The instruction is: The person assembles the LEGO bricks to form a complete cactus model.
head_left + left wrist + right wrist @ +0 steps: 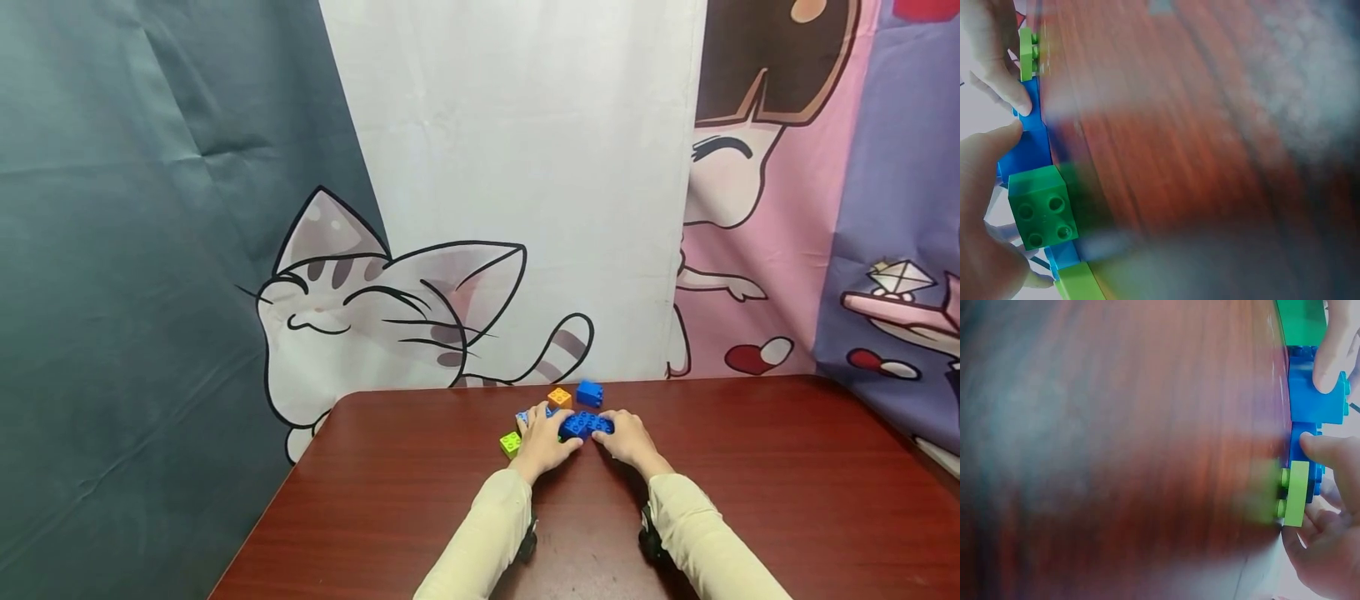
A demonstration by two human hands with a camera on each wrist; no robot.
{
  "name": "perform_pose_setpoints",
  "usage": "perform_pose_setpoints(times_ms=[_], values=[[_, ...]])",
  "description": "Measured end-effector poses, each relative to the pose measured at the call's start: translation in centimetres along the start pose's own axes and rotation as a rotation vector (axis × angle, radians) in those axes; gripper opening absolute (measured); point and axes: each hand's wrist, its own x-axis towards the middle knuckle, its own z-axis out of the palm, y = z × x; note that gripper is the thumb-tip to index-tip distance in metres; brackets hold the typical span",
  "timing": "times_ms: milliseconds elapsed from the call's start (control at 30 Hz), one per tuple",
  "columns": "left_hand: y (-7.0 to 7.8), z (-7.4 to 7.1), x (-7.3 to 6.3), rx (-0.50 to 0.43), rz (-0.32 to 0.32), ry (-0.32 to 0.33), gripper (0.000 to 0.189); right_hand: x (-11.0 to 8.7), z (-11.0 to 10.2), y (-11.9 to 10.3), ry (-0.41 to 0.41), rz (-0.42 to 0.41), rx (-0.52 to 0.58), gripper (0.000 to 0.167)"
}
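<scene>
My left hand (546,440) holds a blue brick (576,425), its thumb on the near side and fingers reaching around the far side. My right hand (628,437) grips the lower blue piece (599,423) that abuts it, thumb in front and fingers behind. In the right wrist view the larger blue brick (1313,400) and the thinner blue piece (1299,432) meet end to end. A dark green brick (1042,206) stands beside the left hand, studs facing the wrist camera. A lime piece (1297,494) with sideways studs lies by the right fingers.
Behind the hands are an orange brick (559,397) and another blue brick (590,393), near the table's back edge. A lime brick (511,444) and a light blue brick (522,416) lie left of the left hand. A printed curtain (525,167) hangs behind the brown table (375,500).
</scene>
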Motion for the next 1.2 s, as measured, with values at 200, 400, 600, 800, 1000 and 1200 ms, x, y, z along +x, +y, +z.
perform_pose_setpoints(times_ms=[200, 400, 600, 800, 1000, 1200], values=[[0.0, -0.1, -0.2, -0.009, 0.024, 0.031, 0.047, 0.0, -0.3, 0.0, 0.013, 0.008, 0.053, 0.042], [0.3, -0.8, -0.2, -0.074, 0.034, 0.035, 0.049, -0.1, -1.2, 0.2, 0.022, 0.042, 0.102, 0.044], [0.5, -1.3, -0.4, -0.149, -0.005, -0.016, 0.052, -0.4, -1.9, 0.5, 0.030, 0.046, 0.137, 0.043], [0.4, -1.7, -0.8, -0.206, 0.007, 0.016, 0.053, -0.9, -2.6, 0.2, 0.057, 0.010, 0.176, 0.045], [0.5, -2.3, -1.4, -0.246, 0.032, 0.081, 0.053, -1.2, -3.1, -0.2, 0.113, -0.011, 0.205, 0.047], [0.6, -2.9, -2.3, -0.291, 0.026, 0.113, 0.051, -1.5, -3.5, -1.0, 0.144, -0.023, 0.260, 0.048]])
